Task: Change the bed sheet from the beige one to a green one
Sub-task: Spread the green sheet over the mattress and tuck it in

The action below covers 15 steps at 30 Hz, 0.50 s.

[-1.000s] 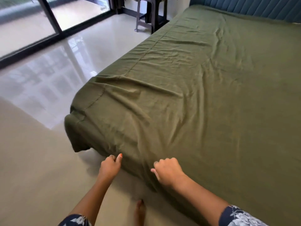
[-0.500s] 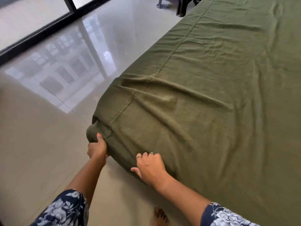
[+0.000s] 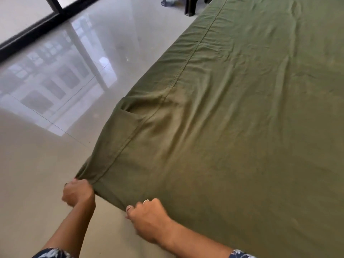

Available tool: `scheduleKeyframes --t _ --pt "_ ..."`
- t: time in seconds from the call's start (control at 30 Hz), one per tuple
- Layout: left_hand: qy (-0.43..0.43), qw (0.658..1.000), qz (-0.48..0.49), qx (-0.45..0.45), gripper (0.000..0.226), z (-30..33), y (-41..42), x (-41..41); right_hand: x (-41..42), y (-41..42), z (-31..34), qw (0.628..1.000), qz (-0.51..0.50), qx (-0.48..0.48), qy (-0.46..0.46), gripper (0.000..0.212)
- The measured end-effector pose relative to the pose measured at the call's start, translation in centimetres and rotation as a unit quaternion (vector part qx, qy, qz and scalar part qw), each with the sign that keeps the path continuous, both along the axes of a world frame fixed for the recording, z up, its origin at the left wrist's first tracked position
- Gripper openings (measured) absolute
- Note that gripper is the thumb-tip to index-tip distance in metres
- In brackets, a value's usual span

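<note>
Left hand (image 3: 78, 192) and right hand (image 3: 149, 213) are both gripping the green sheet's (image 3: 232, 118) near edge, fingers clenched on fabric.

Glossy tiled floor (image 3: 55, 164), dark window frame (image 3: 28, 36), dark furniture legs (image 3: 189, 10)

Chair (image 3: 183, 5) — cut off at top; fingers (image 3: 130, 208) tucked under sheet (image 3: 232, 127).
</note>
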<state>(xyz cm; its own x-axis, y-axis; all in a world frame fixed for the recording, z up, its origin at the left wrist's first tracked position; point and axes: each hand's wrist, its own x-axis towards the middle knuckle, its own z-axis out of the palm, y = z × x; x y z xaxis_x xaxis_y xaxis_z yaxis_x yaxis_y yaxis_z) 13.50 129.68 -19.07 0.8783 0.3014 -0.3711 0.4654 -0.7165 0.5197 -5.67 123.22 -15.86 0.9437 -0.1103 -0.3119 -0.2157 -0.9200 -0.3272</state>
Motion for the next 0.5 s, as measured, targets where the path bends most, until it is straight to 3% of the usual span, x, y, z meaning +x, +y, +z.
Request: scheduleKeyframes --t 0.07,0.2,0.33,0.4,0.5 --pt "0.047 0.999 -0.013 -0.015 0.042 -1.2 2.1 1.2 0.7 0.5 0.3 0.998 -0.049 -0.033 0.025 0.019" --pt "0.082 0.983 -0.161 -0.015 0.047 -1.5 2.3 3.6 3.2 -1.5 0.5 0.980 -0.181 -0.081 0.023 0.042" --pt "0.093 0.929 -0.354 -0.059 0.049 -0.5 -1.4 5.7 6.8 -4.3 1.3 0.966 -0.225 -0.124 -0.023 0.037" --pt "0.068 0.901 -0.427 -0.034 0.042 -1.5 -2.8 6.8 8.8 -6.0 1.1 0.955 -0.252 -0.152 -0.031 0.034" --pt "0.072 0.888 -0.454 -0.003 0.023 -2.3 -3.5 8.2 12.2 -7.5 0.8 0.941 -0.288 -0.178 -0.019 0.029"
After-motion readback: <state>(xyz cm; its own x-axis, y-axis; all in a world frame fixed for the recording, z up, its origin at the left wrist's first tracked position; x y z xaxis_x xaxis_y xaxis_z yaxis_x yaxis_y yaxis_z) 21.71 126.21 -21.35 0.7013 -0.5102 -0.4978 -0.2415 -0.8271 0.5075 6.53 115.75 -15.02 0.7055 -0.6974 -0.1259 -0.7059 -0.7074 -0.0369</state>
